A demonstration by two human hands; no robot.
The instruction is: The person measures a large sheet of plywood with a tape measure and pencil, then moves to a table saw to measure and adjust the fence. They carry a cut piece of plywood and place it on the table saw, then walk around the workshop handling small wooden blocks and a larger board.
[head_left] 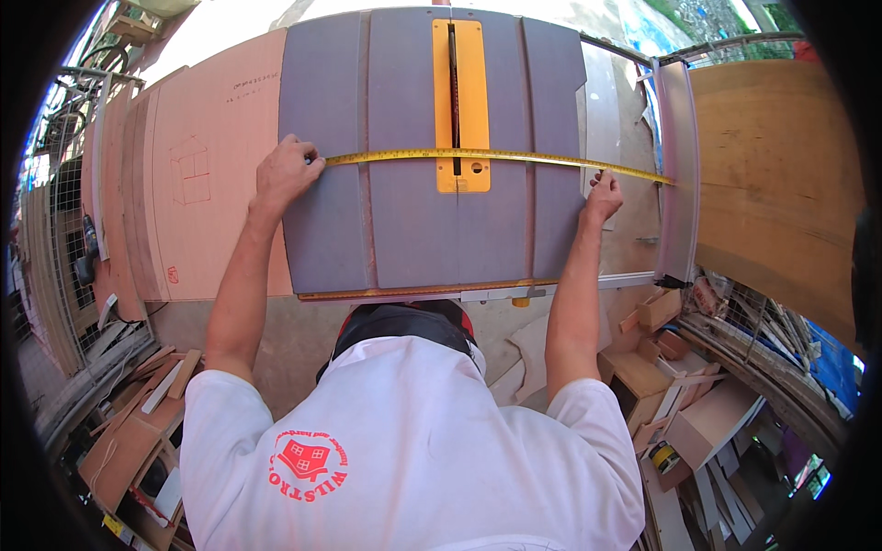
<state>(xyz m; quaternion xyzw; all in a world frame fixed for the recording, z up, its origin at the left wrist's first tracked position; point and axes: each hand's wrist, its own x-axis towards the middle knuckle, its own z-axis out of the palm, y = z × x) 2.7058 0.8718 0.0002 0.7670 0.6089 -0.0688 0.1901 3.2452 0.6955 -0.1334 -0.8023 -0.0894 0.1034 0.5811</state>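
From where I'm standing, I'm counting one bare left hand (292, 170) and one bare right hand (604, 195), making two, plus one thin yellow measuring tape (395, 154). One broad grey saw table (413, 243) is showing two long straight grooves (364, 101) and one yellow rectangular insert plate (473, 92). One white short-sleeved T-shirt (459, 450) is displaying one red house-shaped emblem (306, 459).

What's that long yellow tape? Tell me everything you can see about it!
The measuring tape is a thin yellow strip with dark marks, and looks like metal. It's pulled out sideways over the grey saw table, crossing the yellow plate and its slot. The left hand holds its left end; the right hand's fingers seem to pinch it farther along. Its right end reaches the pale rail. I can't see its case.
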